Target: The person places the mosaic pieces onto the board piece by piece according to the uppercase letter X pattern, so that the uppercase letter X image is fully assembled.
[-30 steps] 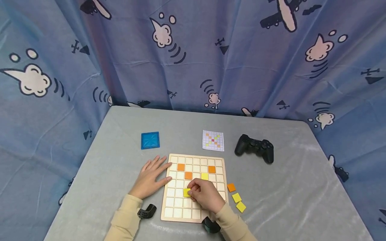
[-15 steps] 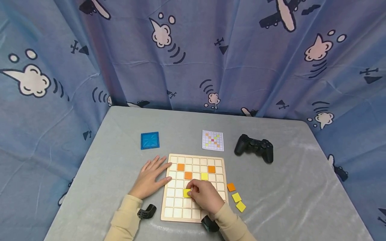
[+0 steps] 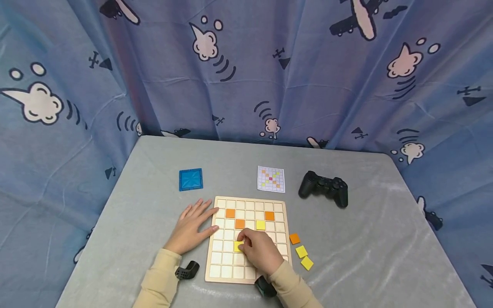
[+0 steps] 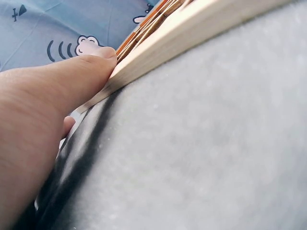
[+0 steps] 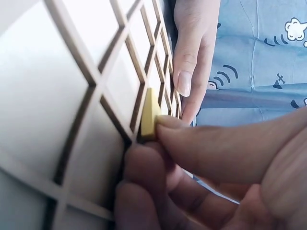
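Observation:
A wooden grid board (image 3: 227, 271) lies on the grey table. With thumb and fingers my right hand (image 3: 262, 251) pinches a small yellow square tile (image 3: 238, 246) at a cell left of the board's middle. The right wrist view shows this yellow tile (image 5: 149, 120) tilted against the grid ridges, the thumb on its edge. My left hand (image 3: 192, 224) lies flat with spread fingers, its index finger and thumb touching the board's left edge. Orange tiles (image 3: 230, 213) and another yellow tile (image 3: 260, 225) sit in cells of the upper rows.
Right of the board lie a loose orange tile (image 3: 294, 238) and two loose yellow tiles (image 3: 304, 257). Behind it are a printed grid card (image 3: 271, 179) with coloured squares, a black game controller (image 3: 323, 188) and a blue square piece (image 3: 190, 179). A patterned curtain (image 3: 239, 85) hangs beyond.
The right hand's fingers have shifted slightly at the yellow tile, which stays at the same cell. The left hand keeps its place on the board's edge.

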Action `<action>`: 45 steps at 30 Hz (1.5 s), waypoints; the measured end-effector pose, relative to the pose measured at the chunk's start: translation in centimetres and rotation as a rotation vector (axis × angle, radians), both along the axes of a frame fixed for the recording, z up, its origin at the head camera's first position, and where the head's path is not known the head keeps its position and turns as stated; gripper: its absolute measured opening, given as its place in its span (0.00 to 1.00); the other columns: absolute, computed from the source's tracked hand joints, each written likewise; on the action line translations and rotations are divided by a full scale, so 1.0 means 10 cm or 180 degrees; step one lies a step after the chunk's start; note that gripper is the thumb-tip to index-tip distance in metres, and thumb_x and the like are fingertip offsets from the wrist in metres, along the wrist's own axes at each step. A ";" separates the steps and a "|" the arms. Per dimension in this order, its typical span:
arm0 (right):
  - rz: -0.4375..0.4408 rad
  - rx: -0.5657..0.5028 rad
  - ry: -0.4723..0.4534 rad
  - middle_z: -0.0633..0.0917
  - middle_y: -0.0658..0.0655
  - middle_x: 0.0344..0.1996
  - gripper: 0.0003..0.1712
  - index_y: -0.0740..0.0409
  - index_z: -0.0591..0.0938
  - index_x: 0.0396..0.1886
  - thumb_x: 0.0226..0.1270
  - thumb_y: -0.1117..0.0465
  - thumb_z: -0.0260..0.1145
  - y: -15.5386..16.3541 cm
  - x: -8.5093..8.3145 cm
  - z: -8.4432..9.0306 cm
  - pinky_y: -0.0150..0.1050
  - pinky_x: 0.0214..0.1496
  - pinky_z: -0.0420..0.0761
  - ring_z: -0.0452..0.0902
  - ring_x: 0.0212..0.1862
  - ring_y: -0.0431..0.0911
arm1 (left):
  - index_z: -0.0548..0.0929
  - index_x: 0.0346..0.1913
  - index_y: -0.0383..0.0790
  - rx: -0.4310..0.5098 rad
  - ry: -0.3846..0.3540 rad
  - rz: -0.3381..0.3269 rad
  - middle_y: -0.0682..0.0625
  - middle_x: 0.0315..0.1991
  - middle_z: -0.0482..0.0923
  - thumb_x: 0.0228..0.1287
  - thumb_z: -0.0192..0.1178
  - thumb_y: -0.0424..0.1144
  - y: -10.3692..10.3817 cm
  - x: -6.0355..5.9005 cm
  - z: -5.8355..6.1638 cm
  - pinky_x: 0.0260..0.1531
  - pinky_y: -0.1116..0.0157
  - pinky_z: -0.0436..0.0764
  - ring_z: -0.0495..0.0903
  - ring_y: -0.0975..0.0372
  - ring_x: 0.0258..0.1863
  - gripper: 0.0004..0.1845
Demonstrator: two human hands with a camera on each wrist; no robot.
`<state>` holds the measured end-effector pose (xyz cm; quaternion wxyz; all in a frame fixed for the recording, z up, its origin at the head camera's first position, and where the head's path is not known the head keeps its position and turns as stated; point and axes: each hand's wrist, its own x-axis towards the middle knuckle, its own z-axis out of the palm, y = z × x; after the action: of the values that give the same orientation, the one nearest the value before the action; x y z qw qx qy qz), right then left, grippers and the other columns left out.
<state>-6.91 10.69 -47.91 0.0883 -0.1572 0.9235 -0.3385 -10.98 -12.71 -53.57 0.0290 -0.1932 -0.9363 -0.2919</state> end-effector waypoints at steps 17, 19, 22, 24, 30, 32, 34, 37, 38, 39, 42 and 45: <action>0.0009 0.0034 -0.0074 0.69 0.43 0.16 0.07 0.55 0.80 0.34 0.58 0.66 0.70 0.00 0.00 0.00 0.28 0.21 0.65 0.61 0.19 0.33 | 0.71 0.68 0.54 -0.0023 -0.0171 -0.0010 0.51 0.73 0.58 0.64 0.57 0.60 0.00 -0.01 -0.01 0.73 0.50 0.45 0.50 0.53 0.75 0.31; -0.0035 0.0040 -0.0085 0.70 0.43 0.16 0.07 0.55 0.80 0.35 0.59 0.65 0.70 0.02 0.00 0.02 0.28 0.22 0.65 0.61 0.19 0.34 | 0.71 0.68 0.54 -0.0020 -0.0157 -0.0015 0.51 0.73 0.59 0.64 0.57 0.60 -0.01 -0.01 -0.01 0.72 0.50 0.45 0.51 0.53 0.75 0.31; -0.0167 0.0026 -0.0102 0.71 0.43 0.17 0.06 0.56 0.80 0.36 0.61 0.63 0.69 0.09 0.00 0.08 0.28 0.23 0.66 0.63 0.20 0.34 | 0.70 0.68 0.55 -0.0014 -0.0157 -0.0014 0.51 0.73 0.58 0.64 0.57 0.60 -0.01 -0.01 -0.01 0.72 0.50 0.45 0.51 0.53 0.75 0.32; -0.0309 -0.0005 -0.0098 0.73 0.44 0.18 0.05 0.56 0.81 0.36 0.63 0.62 0.68 0.17 0.00 0.14 0.29 0.23 0.66 0.64 0.20 0.35 | 0.70 0.69 0.54 -0.0011 -0.0163 -0.0013 0.51 0.73 0.58 0.64 0.57 0.60 -0.01 -0.01 -0.01 0.72 0.50 0.45 0.50 0.53 0.75 0.32; -0.0893 -0.0090 -0.0171 0.77 0.47 0.21 0.04 0.55 0.82 0.37 0.64 0.60 0.67 0.51 0.05 0.29 0.30 0.24 0.69 0.69 0.22 0.37 | 0.70 0.69 0.54 -0.0012 -0.0156 -0.0003 0.52 0.74 0.58 0.64 0.57 0.59 -0.01 -0.01 0.00 0.72 0.50 0.45 0.50 0.54 0.75 0.32; -0.1077 -0.0009 -0.0248 0.78 0.48 0.22 0.07 0.56 0.82 0.38 0.64 0.59 0.67 0.64 0.09 0.30 0.31 0.25 0.70 0.70 0.23 0.38 | 0.70 0.69 0.54 -0.0023 -0.0156 -0.0003 0.52 0.74 0.58 0.64 0.57 0.60 -0.01 -0.01 0.00 0.72 0.50 0.45 0.50 0.54 0.75 0.32; -0.1247 0.0129 -0.0332 0.79 0.49 0.23 0.09 0.58 0.82 0.40 0.64 0.59 0.67 0.79 0.13 0.30 0.33 0.25 0.71 0.71 0.25 0.39 | 0.70 0.69 0.54 -0.0033 -0.0152 -0.0005 0.52 0.74 0.58 0.64 0.57 0.60 -0.01 -0.01 0.00 0.72 0.50 0.45 0.50 0.54 0.75 0.32; -0.1480 0.0350 -0.0498 0.80 0.51 0.26 0.13 0.61 0.82 0.43 0.64 0.57 0.67 0.99 0.21 0.29 0.34 0.24 0.71 0.71 0.25 0.41 | 0.70 0.69 0.54 -0.0050 -0.0137 -0.0010 0.51 0.74 0.58 0.63 0.57 0.60 -0.01 -0.01 -0.01 0.72 0.50 0.45 0.50 0.53 0.75 0.32; -0.1545 0.0415 -0.0571 0.80 0.51 0.27 0.15 0.62 0.81 0.44 0.64 0.56 0.67 1.06 0.23 0.28 0.35 0.24 0.70 0.71 0.25 0.41 | 0.70 0.69 0.54 -0.0051 -0.0129 -0.0012 0.51 0.73 0.58 0.63 0.58 0.60 -0.01 -0.01 -0.01 0.72 0.50 0.45 0.50 0.53 0.75 0.32; -0.1615 0.0457 -0.0670 0.80 0.52 0.27 0.16 0.62 0.81 0.44 0.63 0.56 0.67 1.12 0.26 0.27 0.35 0.24 0.70 0.70 0.26 0.42 | 0.70 0.68 0.54 -0.0054 -0.0123 -0.0015 0.51 0.73 0.58 0.63 0.58 0.60 -0.01 -0.01 -0.01 0.72 0.49 0.46 0.50 0.53 0.75 0.32; -0.1737 0.0572 -0.0950 0.79 0.54 0.29 0.20 0.65 0.79 0.46 0.62 0.54 0.68 1.27 0.30 0.23 0.38 0.26 0.70 0.70 0.27 0.45 | 0.70 0.69 0.54 -0.0048 -0.0122 -0.0016 0.51 0.74 0.58 0.63 0.58 0.60 0.00 -0.01 -0.01 0.72 0.50 0.45 0.50 0.53 0.75 0.32; -0.1809 0.0614 -0.1129 0.78 0.55 0.30 0.23 0.68 0.78 0.47 0.60 0.54 0.69 1.36 0.33 0.17 0.40 0.29 0.72 0.70 0.30 0.47 | 0.70 0.69 0.54 -0.0054 -0.0134 -0.0014 0.51 0.74 0.58 0.63 0.58 0.59 0.00 -0.01 -0.01 0.73 0.50 0.45 0.50 0.53 0.75 0.32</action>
<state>-3.61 24.30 -46.22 0.1642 0.1765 0.9284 -0.2828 -11.10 -12.71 -53.67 0.0069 -0.1893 -0.9387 -0.2880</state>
